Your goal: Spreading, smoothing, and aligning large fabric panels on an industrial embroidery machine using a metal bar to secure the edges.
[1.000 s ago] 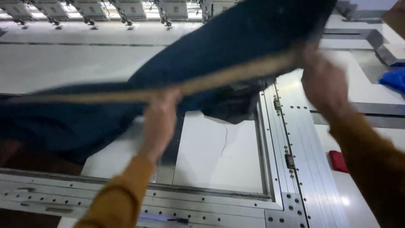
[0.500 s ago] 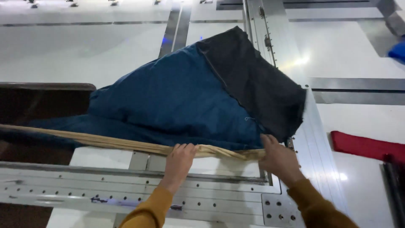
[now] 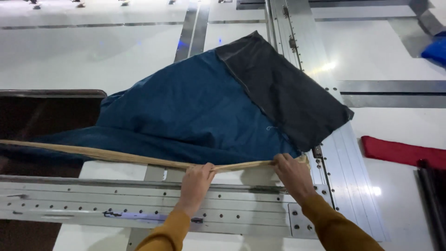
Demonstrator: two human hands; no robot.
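Blue cloth [image 3: 186, 116] w/ tan hem [image 3: 116, 157]: lying across metal frame [image 3: 139, 204] on table [image 3: 69, 56]. Left hand [image 3: 195, 183] & right hand [image 3: 290, 174] fingers pinching hem shut, tensioning; likely aligning edge to frame.

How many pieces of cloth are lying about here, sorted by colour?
Dark blue cloth with a black panel and tan edge, held by the left hand and right hand: 1
Red cloth: 1
Bright blue cloth at the far right edge: 1
Total: 3
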